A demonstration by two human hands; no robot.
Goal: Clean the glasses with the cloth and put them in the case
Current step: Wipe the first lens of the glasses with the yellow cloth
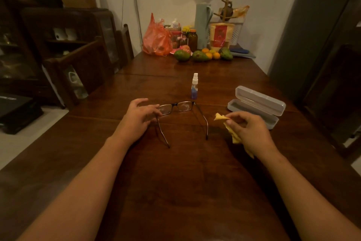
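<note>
dark-framed glasses with thin temples spread open stand on the dark wooden table, lenses facing away, between the two hands. the left hand curls its fingertips round the frame's left corner, in what looks like a light pinch at the hinge. the right hand pinches a crumpled yellow cloth between thumb and forefinger, and the rest trails under the palm. a pale translucent plastic case lies open just beyond the right hand.

no wiping has begun, i judge. holding the glasses by one corner only is the weak spot: pressure from the cloth could twist the frame or slip it loose. fingertips so near the left lens may smear it. a small clear spray bottle with blue liquid stands just behind the glasses and could be tipped by a careless lift. the temples need folding, or the case will not close.
</note>
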